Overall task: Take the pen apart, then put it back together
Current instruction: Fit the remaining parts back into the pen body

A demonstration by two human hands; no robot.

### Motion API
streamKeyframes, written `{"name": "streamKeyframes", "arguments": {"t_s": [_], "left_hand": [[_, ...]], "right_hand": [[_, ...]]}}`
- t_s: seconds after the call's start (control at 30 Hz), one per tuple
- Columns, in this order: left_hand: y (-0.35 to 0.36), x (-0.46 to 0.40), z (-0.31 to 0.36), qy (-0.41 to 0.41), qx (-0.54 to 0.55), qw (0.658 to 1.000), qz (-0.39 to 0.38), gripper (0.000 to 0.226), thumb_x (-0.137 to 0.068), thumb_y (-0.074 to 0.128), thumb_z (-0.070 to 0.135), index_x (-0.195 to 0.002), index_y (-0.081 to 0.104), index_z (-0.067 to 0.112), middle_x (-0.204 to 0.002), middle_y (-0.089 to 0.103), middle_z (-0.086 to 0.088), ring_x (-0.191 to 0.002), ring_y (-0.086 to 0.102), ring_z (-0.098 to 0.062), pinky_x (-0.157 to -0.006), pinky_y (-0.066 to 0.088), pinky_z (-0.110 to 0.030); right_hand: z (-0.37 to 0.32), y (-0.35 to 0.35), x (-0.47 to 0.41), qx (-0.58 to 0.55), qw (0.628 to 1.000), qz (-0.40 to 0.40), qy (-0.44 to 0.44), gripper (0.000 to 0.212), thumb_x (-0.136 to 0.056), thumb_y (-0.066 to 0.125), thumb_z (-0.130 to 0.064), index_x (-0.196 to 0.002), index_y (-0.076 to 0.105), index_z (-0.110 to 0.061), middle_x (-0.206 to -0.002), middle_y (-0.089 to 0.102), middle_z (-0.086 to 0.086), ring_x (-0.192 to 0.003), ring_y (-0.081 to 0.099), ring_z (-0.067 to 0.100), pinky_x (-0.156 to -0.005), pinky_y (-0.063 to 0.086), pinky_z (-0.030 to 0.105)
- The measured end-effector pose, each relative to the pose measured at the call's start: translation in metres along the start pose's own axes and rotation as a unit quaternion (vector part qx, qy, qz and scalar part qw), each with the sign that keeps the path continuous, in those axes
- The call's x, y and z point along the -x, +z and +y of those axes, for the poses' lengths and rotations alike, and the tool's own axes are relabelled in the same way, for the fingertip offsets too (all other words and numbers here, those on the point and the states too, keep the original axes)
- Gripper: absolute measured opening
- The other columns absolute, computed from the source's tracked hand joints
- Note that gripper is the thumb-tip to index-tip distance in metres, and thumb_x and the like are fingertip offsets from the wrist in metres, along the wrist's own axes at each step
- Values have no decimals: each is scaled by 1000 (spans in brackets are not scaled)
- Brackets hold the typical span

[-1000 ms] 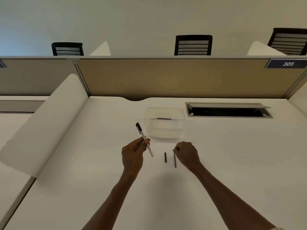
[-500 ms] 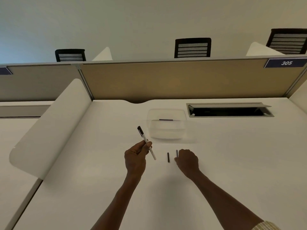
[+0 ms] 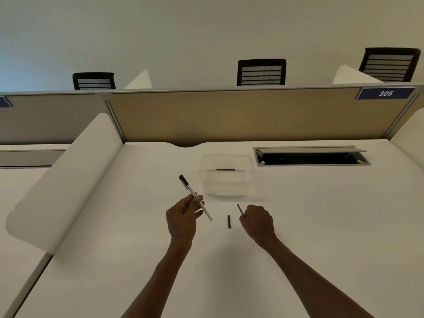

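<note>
Left grip [image 3: 183,216] clasps pen barrel [image 3: 195,196], right grip [image 3: 258,220] pinches refill [image 3: 240,209]; clear tub [image 3: 226,175] holds a dark piece [image 3: 225,169].

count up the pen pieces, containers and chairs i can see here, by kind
pen pieces: 3 (white barrel in the left hand, thin rod in the right hand, short black piece on the desk)
clear containers: 1
chairs: 3
total: 7

Head camera looks forward, down over desk [image 3: 321,226].
</note>
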State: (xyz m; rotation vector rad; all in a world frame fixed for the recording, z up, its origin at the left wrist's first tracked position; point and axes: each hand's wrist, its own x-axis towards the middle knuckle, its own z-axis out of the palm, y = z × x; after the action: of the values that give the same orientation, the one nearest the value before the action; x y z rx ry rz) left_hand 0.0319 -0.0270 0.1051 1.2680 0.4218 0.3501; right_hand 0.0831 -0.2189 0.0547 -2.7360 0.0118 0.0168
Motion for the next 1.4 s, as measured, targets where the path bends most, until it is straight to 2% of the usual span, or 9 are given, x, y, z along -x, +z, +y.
{"name": "streamKeyframes", "arguments": {"t_s": [0.13, 0.2, 0.33, 0.43, 0.77, 1.0, 1.17, 1.27, 1.4], "left_hand": [[0, -4, 6, 4, 31, 999, 23, 11, -90, 69, 14, -95, 77, 9, -88, 77, -12, -87, 74, -23, -67, 61, -34], [1, -5, 10, 7, 49, 998, 34, 10, -91, 68, 14, -94, 76, 10, -87, 77, -10, -87, 75, -23, -67, 61, -35], [-2, -8, 18, -15, 111, 991, 74, 13, -91, 68, 15, -95, 74, 4, -90, 77, -13, -89, 75, -24, -67, 61, -34], [-5, -11, 22, -50, 160, 979, 114, 19, -92, 67, 13, -100, 71, -4, -95, 76, -17, -91, 74, -26, -68, 60, -32], [0, -9, 29, -104, 266, 950, 124, 14, -92, 65, 7, -98, 68, -5, -89, 77, -14, -86, 75, -23, -66, 60, -27], [1, -4, 27, -118, 272, 948, 118, 17, -92, 65, 7, -102, 67, -7, -86, 77, -12, -85, 75, -23, -65, 60, -27], [4, 4, 30, -156, 265, 946, 100, 18, -92, 65, 4, -103, 66, -9, -93, 74, -17, -84, 75, -23, -66, 61, -29], [11, 11, 33, -205, 283, 933, 85, 17, -93, 61, 2, -104, 63, -10, -106, 70, -21, -93, 72, -25, -73, 61, -30], [18, 17, 34, -240, 292, 923, 77, 19, -93, 60, 2, -108, 61, -10, -117, 65, -23, -110, 66, -30, -89, 53, -35]], "right_hand": [[-14, -23, 5, -128, 990, 15, -57, 14, -82, 59, -21, -70, 61, -13, -68, 67, 0, -65, 61, 22, -61, 50, 34], [-23, -34, 12, -199, 976, 30, -85, 11, -82, 63, -19, -71, 65, -15, -65, 67, -5, -62, 61, 13, -61, 51, 32], [-40, -50, 27, -319, 936, 77, -128, 7, -81, 69, -14, -76, 72, -17, -71, 70, -10, -69, 64, 2, -61, 44, 9], [-50, -58, 35, -359, 918, 92, -143, 8, -81, 70, -13, -76, 73, -18, -74, 71, -11, -71, 63, -1, -61, 42, 6], [-63, -63, 41, -367, 909, 92, -173, 8, -82, 71, -14, -77, 73, -20, -75, 71, -9, -70, 61, 3, -59, 39, 6], [-63, -65, 44, -336, 917, 92, -192, 7, -83, 71, -13, -77, 72, -18, -72, 68, -10, -68, 60, 6, -59, 38, 7], [-64, -72, 44, -271, 926, 102, -244, 3, -85, 70, -16, -83, 73, -16, -74, 66, -4, -68, 58, 10, -64, 46, 19], [-69, -78, 42, -262, 920, 117, -268, 7, -85, 73, -17, -91, 74, -13, -77, 67, -2, -70, 58, 10, -65, 48, 21], [-75, -84, 37, -248, 920, 110, -284, 15, -84, 74, -16, -97, 75, -9, -81, 69, 2, -71, 60, 13, -68, 50, 27]]}}
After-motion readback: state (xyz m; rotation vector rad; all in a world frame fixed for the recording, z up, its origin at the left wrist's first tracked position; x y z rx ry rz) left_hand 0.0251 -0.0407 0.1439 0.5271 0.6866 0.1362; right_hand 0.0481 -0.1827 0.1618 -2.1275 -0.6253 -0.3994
